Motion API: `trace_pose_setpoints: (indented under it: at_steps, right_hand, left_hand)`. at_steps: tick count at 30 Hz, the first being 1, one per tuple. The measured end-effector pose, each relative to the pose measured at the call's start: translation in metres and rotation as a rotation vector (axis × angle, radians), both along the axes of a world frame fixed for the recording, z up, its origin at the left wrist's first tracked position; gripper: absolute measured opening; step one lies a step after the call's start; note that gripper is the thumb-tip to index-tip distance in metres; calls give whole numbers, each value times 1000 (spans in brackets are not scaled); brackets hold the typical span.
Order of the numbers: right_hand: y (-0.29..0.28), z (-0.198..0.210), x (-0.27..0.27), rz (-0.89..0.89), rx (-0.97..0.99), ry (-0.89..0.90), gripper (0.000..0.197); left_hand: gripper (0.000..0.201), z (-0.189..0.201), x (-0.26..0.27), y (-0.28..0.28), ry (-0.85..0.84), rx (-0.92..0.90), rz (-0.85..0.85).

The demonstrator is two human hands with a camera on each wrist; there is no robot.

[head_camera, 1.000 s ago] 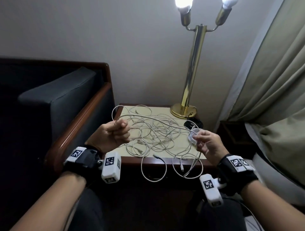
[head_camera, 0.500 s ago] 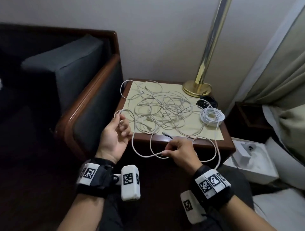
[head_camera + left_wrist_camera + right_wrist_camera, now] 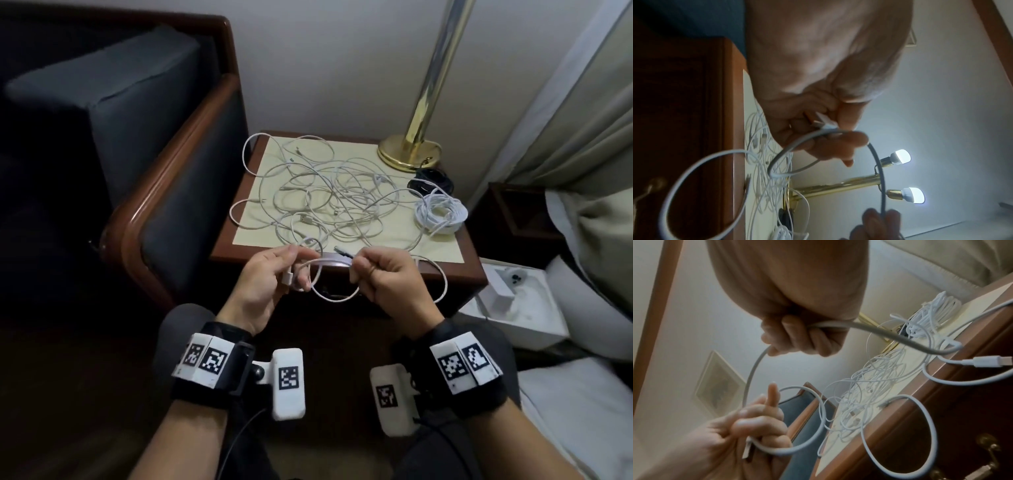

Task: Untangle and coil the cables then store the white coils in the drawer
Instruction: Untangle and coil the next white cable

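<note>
Both hands [image 3: 270, 277] [image 3: 387, 277] have drawn together, each gripping one white cable [image 3: 334, 263] before the table [image 3: 455, 270].

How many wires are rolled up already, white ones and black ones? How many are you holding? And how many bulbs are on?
White coil: 1
Black coil: 1
Held cable: 1
Lit bulbs: 2
Total: 5
The tangle is too knotted to count.
</note>
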State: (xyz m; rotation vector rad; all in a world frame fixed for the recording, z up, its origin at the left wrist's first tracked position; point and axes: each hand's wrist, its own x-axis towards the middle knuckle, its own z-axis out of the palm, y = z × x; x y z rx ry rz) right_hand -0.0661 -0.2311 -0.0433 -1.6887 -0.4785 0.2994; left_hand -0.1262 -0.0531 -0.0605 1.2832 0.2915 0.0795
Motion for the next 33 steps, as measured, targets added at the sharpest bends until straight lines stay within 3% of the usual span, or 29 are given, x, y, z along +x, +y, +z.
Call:
trace_pose_setpoints:
  at_steps: [8,12,16,23,27,33]
  right_hand:
    - [-1,-13,10,-163,-33,-44,32]
    - [-1,-14,2,-48,57,183,18]
    - [-4,-15,-7,77,23,237,38]
    - [-7,-16,-9,-25,62,164,37]
    - [-17,-28,-7,-22,91,155,21]
    - [-25,-52,-5,-111,83,52,24]
  left_hand:
    - [24,7,0,-19,83,-222,-131]
    - [23,5,1,-18,108,-288,-149]
    - [28,2,0,-18,133,-409,-209]
    - [27,-2,-1,-23,135,-420,-250]
    - [30,5,-2,-8,73,-501,-181]
    - [29,22,-12,13,-29,-558,-109]
